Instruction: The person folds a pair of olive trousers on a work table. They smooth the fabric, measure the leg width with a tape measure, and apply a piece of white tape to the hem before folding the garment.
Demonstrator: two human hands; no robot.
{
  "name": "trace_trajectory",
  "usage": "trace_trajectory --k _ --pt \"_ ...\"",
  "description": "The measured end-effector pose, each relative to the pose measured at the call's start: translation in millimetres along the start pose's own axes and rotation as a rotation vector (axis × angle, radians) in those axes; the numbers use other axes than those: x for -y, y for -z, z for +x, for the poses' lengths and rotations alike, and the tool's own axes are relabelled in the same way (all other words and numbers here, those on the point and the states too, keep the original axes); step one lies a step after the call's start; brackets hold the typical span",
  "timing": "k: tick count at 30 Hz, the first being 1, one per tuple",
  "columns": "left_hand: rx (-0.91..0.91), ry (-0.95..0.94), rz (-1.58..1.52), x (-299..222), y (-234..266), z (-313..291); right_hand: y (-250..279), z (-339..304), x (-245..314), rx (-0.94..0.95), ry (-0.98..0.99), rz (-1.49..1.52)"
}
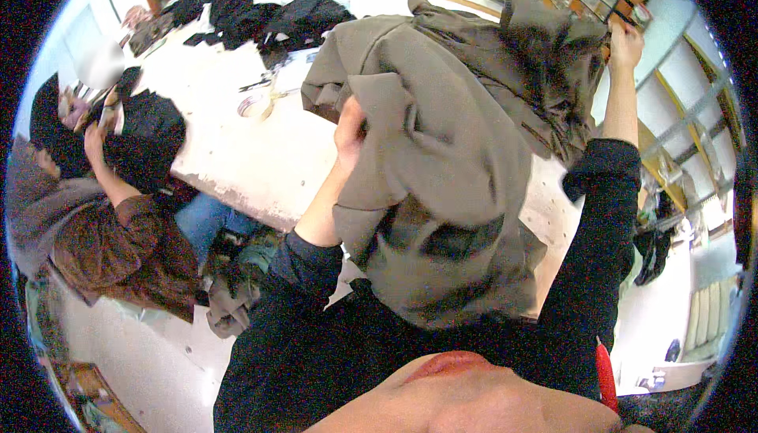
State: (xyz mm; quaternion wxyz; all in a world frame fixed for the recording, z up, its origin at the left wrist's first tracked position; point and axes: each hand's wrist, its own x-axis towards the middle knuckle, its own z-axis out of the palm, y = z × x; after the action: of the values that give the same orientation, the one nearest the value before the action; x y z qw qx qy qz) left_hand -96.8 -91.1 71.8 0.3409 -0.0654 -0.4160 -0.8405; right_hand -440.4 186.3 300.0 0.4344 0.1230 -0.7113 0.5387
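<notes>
A large grey-brown garment [462, 145] hangs in folds between my hands, its near part draped down in front of my body and its far part over the table. My left hand [350, 133] is closed on its left side, the fingers mostly tucked behind a fold. Farther off at the right, my stretched-out right hand [626, 42] grips the garment's far right edge. The cloth hides some of those fingertips. Which part of the garment each hand holds, I cannot tell.
Under the garment stands a white table [237, 145] with a worn near edge. A roll of tape [255, 106] lies on it, with heaped black clothes [253, 18] behind. At left a co-worker [118, 236] handles a black garment [150, 129]. Shelves [687, 109] line the right.
</notes>
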Motion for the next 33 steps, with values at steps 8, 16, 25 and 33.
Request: trace_trajectory --k 8,16,25,33 --pt "0.044 -0.432 0.048 -37 -68 27 143 -280 100 1.185 0.348 -0.027" --pt "-0.248 -0.419 0.519 -89 -57 71 185 -90 -26 0.551 -0.690 1.115" --pt "-0.086 0.500 0.278 -49 14 40 184 -153 -88 0.729 -0.768 0.332" --pt "0.272 -0.364 1.652 31 103 32 194 -303 50 1.038 0.066 -0.622"
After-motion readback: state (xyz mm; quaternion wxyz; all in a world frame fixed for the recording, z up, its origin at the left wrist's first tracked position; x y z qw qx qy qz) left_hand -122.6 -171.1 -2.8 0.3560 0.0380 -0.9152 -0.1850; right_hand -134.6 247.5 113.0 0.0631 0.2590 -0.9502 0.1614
